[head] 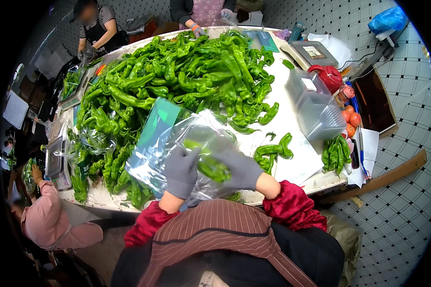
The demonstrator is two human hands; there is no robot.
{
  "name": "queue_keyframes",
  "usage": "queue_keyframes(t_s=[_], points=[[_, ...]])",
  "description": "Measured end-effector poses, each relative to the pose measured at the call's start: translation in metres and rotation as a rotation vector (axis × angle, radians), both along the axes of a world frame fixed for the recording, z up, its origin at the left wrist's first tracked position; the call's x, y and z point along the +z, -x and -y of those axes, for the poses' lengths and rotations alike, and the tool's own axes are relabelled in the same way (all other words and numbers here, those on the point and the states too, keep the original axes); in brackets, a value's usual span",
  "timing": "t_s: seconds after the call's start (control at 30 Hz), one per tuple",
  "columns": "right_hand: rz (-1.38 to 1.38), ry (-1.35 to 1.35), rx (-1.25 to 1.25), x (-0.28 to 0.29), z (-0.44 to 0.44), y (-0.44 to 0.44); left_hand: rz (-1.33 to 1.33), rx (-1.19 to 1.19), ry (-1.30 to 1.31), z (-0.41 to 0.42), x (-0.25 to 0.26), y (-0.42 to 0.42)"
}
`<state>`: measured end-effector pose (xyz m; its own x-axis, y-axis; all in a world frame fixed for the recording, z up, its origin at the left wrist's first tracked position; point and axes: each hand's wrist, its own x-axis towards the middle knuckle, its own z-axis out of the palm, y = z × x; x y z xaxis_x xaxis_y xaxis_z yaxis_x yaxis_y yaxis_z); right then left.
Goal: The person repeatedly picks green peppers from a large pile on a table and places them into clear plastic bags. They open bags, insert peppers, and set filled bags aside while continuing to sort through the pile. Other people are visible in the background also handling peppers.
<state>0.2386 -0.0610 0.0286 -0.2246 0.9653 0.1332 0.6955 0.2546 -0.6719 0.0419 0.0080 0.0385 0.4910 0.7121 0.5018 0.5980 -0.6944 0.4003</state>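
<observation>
Both my hands wear grey gloves above the near edge of the table. My left hand [181, 170] grips the edge of a clear plastic bag [208, 125] with a printed teal and blue panel. My right hand [240, 168], blurred, is closed around green peppers [213, 168] at the bag's opening; the film hides exactly how far inside they are. Behind the bag rises a large heap of long green peppers [197, 71]. A few loose peppers [273, 150] lie to the right of my right hand, partly on a white paper sheet [296, 161].
Clear plastic trays [316, 107], a red teapot-like vessel [328, 77], tomatoes [351, 116] and a pepper bunch [336, 154] line the right side. Scales stand at far right [314, 52] and left [55, 158]. Co-workers are left [64, 215], far left [100, 32] and opposite [204, 10].
</observation>
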Motion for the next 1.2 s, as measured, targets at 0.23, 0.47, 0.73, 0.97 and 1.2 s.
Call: queue_keyframes(t_s=[0.23,0.47,0.73,0.97,1.2], points=[[-0.545,0.01,-0.152,-0.01,-0.009,0.023,0.053,-0.027,-0.065,0.003,0.015,0.008],[-1.616,0.59,-0.019,-0.057,-0.028,0.039,0.134,-0.209,0.248,0.017,0.021,0.002],[-1.542,0.551,0.329,-0.099,-0.04,0.043,0.413,-0.375,1.145,0.028,0.038,-0.001],[-0.905,0.787,-0.145,-0.049,-0.048,0.073,0.604,-0.214,1.354,-0.003,0.004,0.008],[-0.508,0.214,-0.188,-0.009,-0.07,-0.022,0.689,0.048,1.22,-0.01,-0.028,0.024]])
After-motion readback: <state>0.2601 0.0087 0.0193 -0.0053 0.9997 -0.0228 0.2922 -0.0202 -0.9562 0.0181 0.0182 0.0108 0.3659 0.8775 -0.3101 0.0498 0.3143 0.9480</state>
